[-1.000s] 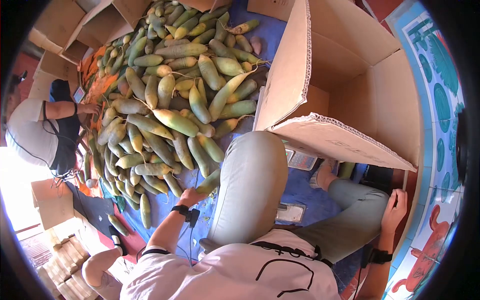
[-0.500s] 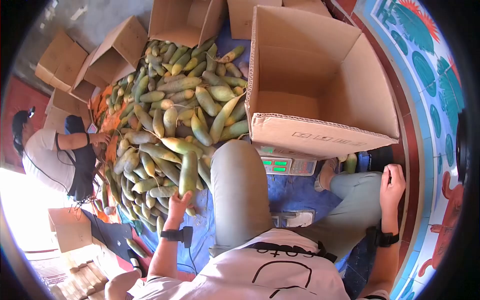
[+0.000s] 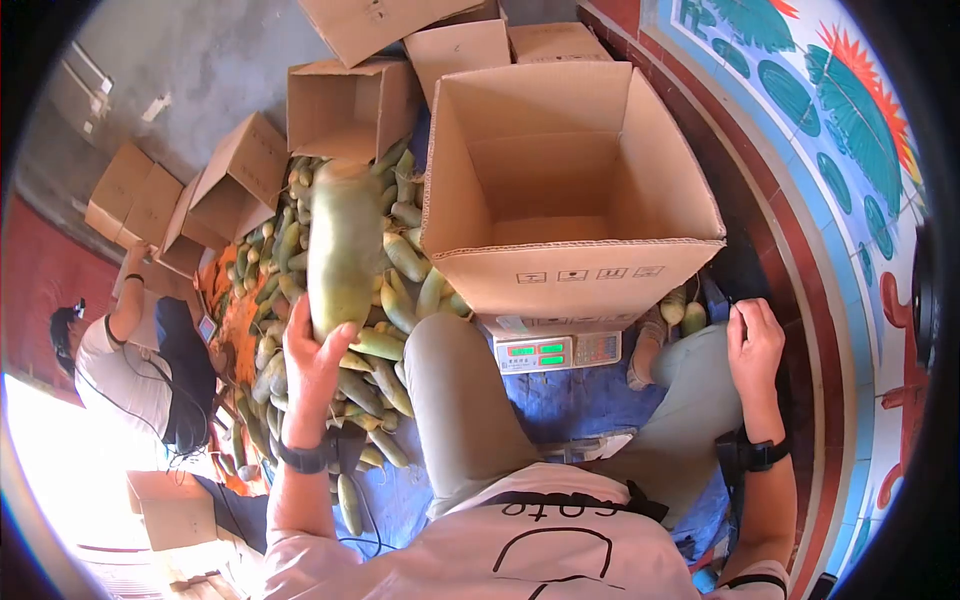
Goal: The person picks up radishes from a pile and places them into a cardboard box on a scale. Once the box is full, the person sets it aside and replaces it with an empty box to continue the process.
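- above the pile of radishes (image 3: 360,392), holding a large green radish (image 3: 342,250) in the left hand (image 3: 313,362), pinched at its near end, between thumb on the right and fingers on the left.
- pointing lengthwise away from the palm, roughly straight ahead, not across toward the open box (image 3: 585,275).
- off to the right of that grip, finding the open box, mouth up, apart from the radish, with a lit scale (image 3: 535,354) under its near side.
- nearer to the radish with the left hand, clearly; over by the right knee with the right hand (image 3: 757,342), on the box's other side, fingers curled; cannot tell whether pressed together or around anything.
- smeared by motion at the radish's far end; hard to make out its tip.
- hidden behind the box's near wall, part of its floor; hidden by the radish, part of the pile.
- off to the left, seeing another person (image 3: 122,380), partly washed out by glare.
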### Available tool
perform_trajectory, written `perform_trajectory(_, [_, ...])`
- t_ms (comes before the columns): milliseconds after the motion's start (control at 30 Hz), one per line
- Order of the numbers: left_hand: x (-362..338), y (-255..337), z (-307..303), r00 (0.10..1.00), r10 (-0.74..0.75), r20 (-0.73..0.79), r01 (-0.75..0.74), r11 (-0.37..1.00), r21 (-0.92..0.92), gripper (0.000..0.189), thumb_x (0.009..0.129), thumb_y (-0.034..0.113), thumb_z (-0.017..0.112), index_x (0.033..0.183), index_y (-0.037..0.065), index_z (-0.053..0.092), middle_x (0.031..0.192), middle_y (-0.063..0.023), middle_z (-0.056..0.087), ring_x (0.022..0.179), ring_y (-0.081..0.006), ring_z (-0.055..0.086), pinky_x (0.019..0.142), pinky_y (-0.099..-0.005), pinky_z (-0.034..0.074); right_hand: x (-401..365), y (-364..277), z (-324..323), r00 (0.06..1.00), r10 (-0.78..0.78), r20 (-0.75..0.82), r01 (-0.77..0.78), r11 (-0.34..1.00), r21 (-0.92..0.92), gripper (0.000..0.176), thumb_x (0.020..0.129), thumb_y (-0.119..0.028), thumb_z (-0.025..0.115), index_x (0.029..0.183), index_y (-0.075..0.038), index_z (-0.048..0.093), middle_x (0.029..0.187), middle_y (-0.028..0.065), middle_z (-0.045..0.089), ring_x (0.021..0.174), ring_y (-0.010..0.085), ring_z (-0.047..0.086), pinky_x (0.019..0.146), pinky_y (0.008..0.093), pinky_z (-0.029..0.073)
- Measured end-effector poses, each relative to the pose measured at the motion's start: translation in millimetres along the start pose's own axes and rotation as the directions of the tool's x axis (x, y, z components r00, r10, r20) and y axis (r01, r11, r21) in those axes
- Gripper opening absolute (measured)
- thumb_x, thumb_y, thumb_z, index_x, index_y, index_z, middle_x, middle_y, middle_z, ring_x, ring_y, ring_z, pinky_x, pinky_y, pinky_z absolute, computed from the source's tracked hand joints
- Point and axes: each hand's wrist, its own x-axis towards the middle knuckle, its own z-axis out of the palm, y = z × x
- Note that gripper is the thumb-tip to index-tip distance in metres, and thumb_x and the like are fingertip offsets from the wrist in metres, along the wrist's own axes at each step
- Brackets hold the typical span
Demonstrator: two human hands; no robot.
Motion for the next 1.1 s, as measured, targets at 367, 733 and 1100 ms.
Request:
perform_trajectory(367, [65.3, 71.8, 94.5, 0.815, 0.479, 0.326, -0.578, 0.643, 0.503, 0.054, 0.063, 0.017, 0.079, 0.109, 0.003, 0.055, 0.1, -0.0151, 0.059, 0.09, -0.0334, 0.059, 0.078, -0.0375, 0.048, -6.8, 5.8, -5.4, 0.995, 0.038, -0.092, -0.034, 0.998, 0.045, 0.008, 0.074, 0.003, 0.061, 0.079, 0.0, 0.054, 0.072, 0.014, 0.054, 0.063, 0.0324, 0.056, 0.055, 0.0374, 0.044])
perform_trajectory(733, [78.1, 78.6, 138.5, 0.727, 0.458, 0.512, -0.687, 0.489, 0.537, 0.054, 0.062, 0.017, 0.078, 0.11, 0.006, 0.055, 0.095, -0.0124, 0.057, 0.083, -0.0335, 0.059, 0.07, -0.0391, 0.05, -8.4, 12.0, -9.4, 0.993, 0.048, -0.105, -0.04, 0.996, 0.074, 0.009, 0.075, 0.002, 0.06, 0.08, 0.0, 0.054, 0.073, 0.0144, 0.054, 0.066, 0.0335, 0.056, 0.057, 0.0375, 0.045])
perform_trajectory(1100, [49.9, 91.1, 137.7, 0.719, 0.636, 0.281, -0.694, 0.63, 0.348, 0.059, 0.059, 0.008, 0.08, 0.113, 0.005, 0.055, 0.095, -0.0121, 0.059, 0.085, -0.0288, 0.059, 0.074, -0.0348, 0.049, 80.3, -51.6, -35.1, 0.967, -0.157, -0.201, 0.213, 0.93, 0.3, 0.044, 0.073, -0.01, 0.07, 0.113, -0.003, 0.054, 0.11, 0.0168, 0.056, 0.098, 0.0329, 0.056, 0.084, 0.0374, 0.046])
